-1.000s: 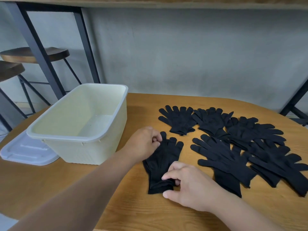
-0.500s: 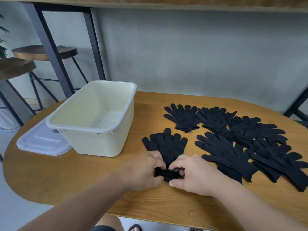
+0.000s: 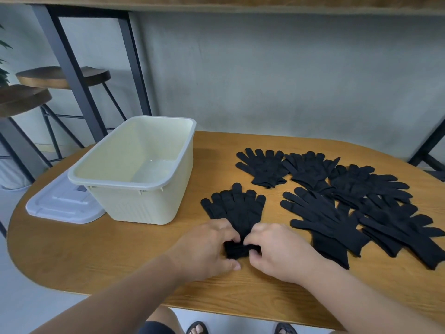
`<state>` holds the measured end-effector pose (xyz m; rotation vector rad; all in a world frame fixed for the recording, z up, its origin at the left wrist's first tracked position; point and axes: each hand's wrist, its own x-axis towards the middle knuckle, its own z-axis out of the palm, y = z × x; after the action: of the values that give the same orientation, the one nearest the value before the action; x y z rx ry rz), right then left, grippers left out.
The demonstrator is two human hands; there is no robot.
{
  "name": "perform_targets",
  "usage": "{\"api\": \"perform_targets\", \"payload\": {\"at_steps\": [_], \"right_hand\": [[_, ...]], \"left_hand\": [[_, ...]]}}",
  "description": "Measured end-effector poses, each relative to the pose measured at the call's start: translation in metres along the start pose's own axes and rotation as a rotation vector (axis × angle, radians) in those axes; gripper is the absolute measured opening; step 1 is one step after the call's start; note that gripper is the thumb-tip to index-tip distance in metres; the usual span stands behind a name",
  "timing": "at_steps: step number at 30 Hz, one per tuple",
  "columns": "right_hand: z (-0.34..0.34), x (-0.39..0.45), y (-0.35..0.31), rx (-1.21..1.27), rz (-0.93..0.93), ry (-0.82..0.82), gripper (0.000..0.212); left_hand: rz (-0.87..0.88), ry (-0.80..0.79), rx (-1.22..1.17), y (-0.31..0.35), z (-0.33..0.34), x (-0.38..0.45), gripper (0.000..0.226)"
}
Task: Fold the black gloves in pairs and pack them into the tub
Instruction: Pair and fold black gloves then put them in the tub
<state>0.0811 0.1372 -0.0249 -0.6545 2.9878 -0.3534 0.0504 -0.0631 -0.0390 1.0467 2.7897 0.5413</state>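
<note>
- A flat white plastic lid (image 3: 63,204) lies at the left end of the rounded wooden table (image 3: 120,249), partly under a cream rectangular plastic tub (image 3: 134,174) (nothing visible inside it).
- Just right of the tub, near the front edge, a stacked pair of black knit gloves (image 3: 234,206) lies fingers pointing away.
- The left hand (image 3: 207,249) and right hand (image 3: 277,251) each have a curled grip on the bunched cuff end.
- The cloth looks soft, light and limp; rolling from the cuffs seems the sensible hold.
- Further right, more loose black gloves (image 3: 337,203) lie spread in overlapping pairs.
</note>
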Motion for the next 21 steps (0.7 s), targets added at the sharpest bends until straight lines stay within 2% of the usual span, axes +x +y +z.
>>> {"api": "perform_targets", "payload": {"at_steps": [3, 5, 8, 11, 13, 17, 21], "right_hand": [[-0.003, 0.004, 0.004, 0.262, 0.182, 0.015, 0.024], [-0.004, 0.004, 0.007, 0.386, 0.246, 0.005, 0.02], [-0.005, 0.003, 0.006, 0.466, 0.268, -0.01, 0.019], [0.0, 0.007, 0.004, 0.573, 0.329, 0.029, 0.01], [0.002, 0.012, 0.003, 0.591, 0.372, 0.056, 0.003], [0.001, 0.021, 0.001, 0.566, 0.4, 0.077, 0.009], [0.0, 0.027, 0.0, 0.573, 0.395, 0.093, 0.01]], "left_hand": [[0.029, 0.111, 0.022, 0.002, 0.002, -0.001, 0.028], [-0.001, 0.126, -0.005, 0.004, 0.0, 0.0, 0.023], [-0.112, 0.118, -0.155, 0.004, -0.002, 0.002, 0.017], [-0.233, 0.107, -0.286, 0.004, -0.002, 0.007, 0.013], [-0.281, 0.108, -0.314, 0.005, -0.002, 0.011, 0.01], [-0.323, 0.148, -0.25, 0.005, 0.001, 0.014, 0.008], [-0.336, 0.166, -0.368, 0.003, -0.002, 0.011, 0.007]]}}
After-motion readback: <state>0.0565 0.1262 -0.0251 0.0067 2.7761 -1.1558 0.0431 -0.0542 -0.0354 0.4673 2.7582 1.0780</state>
